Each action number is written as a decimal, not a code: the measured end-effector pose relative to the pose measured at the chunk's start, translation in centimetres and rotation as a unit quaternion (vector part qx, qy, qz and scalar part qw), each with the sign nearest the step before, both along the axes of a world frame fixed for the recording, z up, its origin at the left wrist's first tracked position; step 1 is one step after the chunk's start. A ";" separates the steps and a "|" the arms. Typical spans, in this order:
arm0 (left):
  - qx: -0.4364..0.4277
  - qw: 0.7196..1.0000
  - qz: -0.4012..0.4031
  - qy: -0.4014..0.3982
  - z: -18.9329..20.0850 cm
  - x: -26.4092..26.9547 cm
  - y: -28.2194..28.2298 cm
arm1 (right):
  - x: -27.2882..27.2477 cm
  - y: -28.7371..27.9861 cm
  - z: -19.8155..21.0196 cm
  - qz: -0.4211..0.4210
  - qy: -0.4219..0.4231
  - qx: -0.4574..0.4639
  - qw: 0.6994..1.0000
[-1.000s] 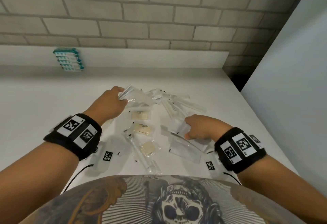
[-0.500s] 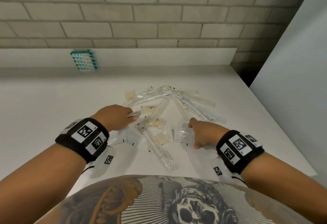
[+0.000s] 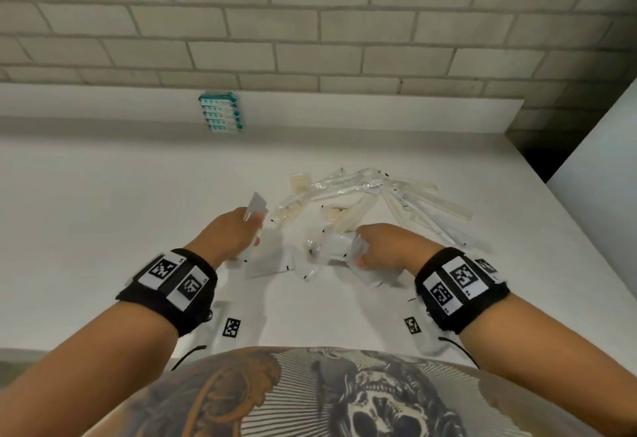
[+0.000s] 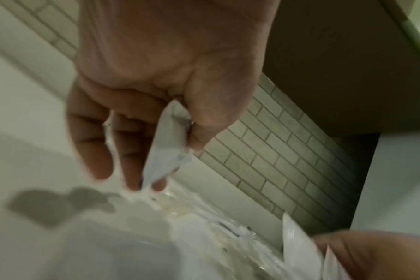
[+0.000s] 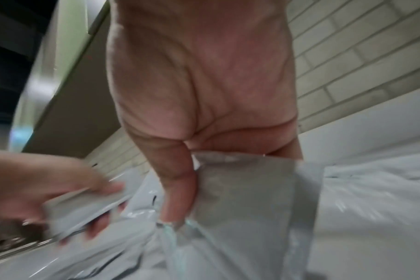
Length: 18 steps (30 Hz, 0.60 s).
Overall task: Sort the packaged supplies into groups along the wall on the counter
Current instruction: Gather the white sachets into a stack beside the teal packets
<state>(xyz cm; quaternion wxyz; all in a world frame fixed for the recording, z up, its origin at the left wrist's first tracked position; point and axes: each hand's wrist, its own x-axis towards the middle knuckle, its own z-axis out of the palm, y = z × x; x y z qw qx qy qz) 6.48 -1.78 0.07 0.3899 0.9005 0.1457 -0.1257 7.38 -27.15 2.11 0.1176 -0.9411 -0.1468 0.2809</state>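
Note:
A loose heap of clear packaged supplies (image 3: 362, 202) lies mid-counter: long tube packets, small beige pad packets and flat white pouches. My left hand (image 3: 238, 233) pinches a flat white pouch (image 3: 256, 207) between thumb and fingers, lifted at the heap's left edge; the same pouch (image 4: 168, 144) shows in the left wrist view. My right hand (image 3: 379, 247) grips flat white pouches (image 3: 360, 252) at the heap's near right; in the right wrist view its thumb presses on a pouch (image 5: 247, 199). A stack of teal-and-white packets (image 3: 220, 112) stands against the wall ledge.
The white counter (image 3: 103, 212) ends at a low white ledge under a brick wall (image 3: 310, 23). A white panel (image 3: 599, 167) bounds the right side, with a dark gap at the back right corner. More flat pouches (image 3: 272, 264) lie between my hands.
The left hand drew back from the heap's far side, then lifted a white pouch. The right hand gathered pouches and raised them slightly. The view tilted up toward the wall.

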 end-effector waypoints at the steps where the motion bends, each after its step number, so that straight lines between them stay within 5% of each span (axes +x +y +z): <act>1: -0.005 0.999 0.006 0.033 -0.4 -0.3 0.7 | 0.7 -0.1 0.3 -0.019 -0.010 -0.008 1.000; 4: -0.117 0.988 0.027 0.098 -1.7 -1.0 1.0 | 2.2 -0.4 1.0 -0.086 -0.029 0.007 0.996; 7: -0.299 0.945 0.025 0.130 -2.2 -0.2 -0.3 | 3.6 -0.1 0.7 -0.146 -0.030 0.105 0.983; 11: -0.369 0.928 -0.006 0.058 -0.2 2.1 -1.4 | 3.9 2.0 1.3 -0.223 -0.026 0.315 0.922; 15: -0.479 0.876 -0.036 0.033 2.4 2.9 -1.6 | 3.5 4.8 1.5 -0.251 -0.003 0.387 0.888; 18: -0.465 0.882 -0.070 0.008 3.0 3.2 -2.0 | 3.3 7.1 1.6 -0.239 -0.059 0.384 0.890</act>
